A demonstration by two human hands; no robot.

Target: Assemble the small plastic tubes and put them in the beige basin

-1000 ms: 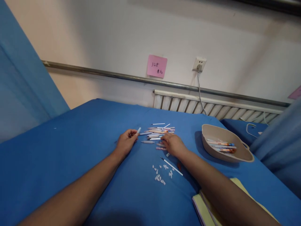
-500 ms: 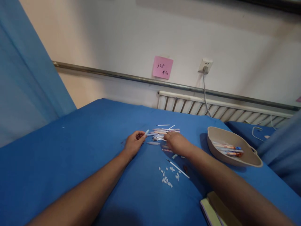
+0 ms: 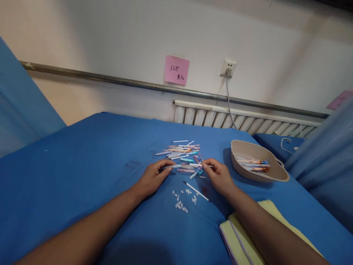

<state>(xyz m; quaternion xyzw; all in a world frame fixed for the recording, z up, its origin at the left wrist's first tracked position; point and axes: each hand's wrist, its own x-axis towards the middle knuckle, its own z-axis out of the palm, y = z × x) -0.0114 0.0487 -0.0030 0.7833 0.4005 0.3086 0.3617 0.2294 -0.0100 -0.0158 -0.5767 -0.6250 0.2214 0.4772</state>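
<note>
Left hand [image 3: 151, 178] pinches a pen barrel [image 3: 168, 167], right hand [image 3: 219, 176] grips a thin refill [image 3: 196, 165] — a misaligned push w/ either could bend it.

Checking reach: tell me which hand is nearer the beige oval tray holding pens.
Right. The right hand lies just left of the beige oval tray, apart from it; the left hand sits farther left, beyond the scattered pen parts.

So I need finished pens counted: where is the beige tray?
In the head view, the beige tray sits on the blue sheet, right of the right hand.
</note>
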